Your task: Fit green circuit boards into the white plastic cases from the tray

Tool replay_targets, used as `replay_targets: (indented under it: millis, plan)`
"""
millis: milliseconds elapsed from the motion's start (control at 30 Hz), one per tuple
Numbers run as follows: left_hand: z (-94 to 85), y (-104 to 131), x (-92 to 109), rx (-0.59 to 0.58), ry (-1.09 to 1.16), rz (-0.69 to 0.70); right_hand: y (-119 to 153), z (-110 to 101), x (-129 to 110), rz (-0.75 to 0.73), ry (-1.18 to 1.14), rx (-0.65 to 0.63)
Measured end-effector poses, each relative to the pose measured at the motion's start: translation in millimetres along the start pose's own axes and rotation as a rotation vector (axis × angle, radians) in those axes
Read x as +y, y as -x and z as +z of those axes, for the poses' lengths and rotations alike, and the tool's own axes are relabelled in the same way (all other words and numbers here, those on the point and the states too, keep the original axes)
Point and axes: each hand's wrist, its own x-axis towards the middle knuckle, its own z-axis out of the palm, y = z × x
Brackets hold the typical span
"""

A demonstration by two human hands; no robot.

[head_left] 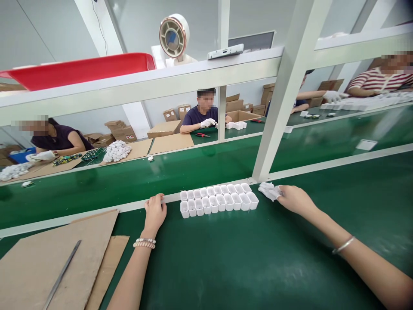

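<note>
pinching a white cloth (269, 191), the right hand (295, 200) is near the post (274, 125); the left hand (155, 211) curls at the rail (135, 206), its grip hard to tell. between them, white cups (214, 206) already stand upright in two rows; what remains does not show.

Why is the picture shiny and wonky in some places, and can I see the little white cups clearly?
Head view: pale glare smears across the green table; head view: the white post leans and the rails slope, perhaps from a tilted, wide lens; head view: pixel squares hide the faces; head view: the white cups look fairly clear, their rims distinct.
</note>
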Motion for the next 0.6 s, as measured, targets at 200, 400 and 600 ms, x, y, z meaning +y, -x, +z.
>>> replay_targets:
  millis: [200, 400, 600]
  plan:
    - [0.7, -0.3, -1.0, 0.008, 0.002, 0.002, 0.0, 0.6, -0.3, -0.01, 0.02, 0.001]
    - [1.5, -0.3, -2.5, 0.008, -0.001, 0.012, -0.5, 1.2, -0.6, -0.012, 0.037, -0.001]
    - [2.6, -0.1, -3.2, 0.01, -0.005, 0.014, -0.1, 1.7, -1.5, -0.017, 0.061, 0.001]
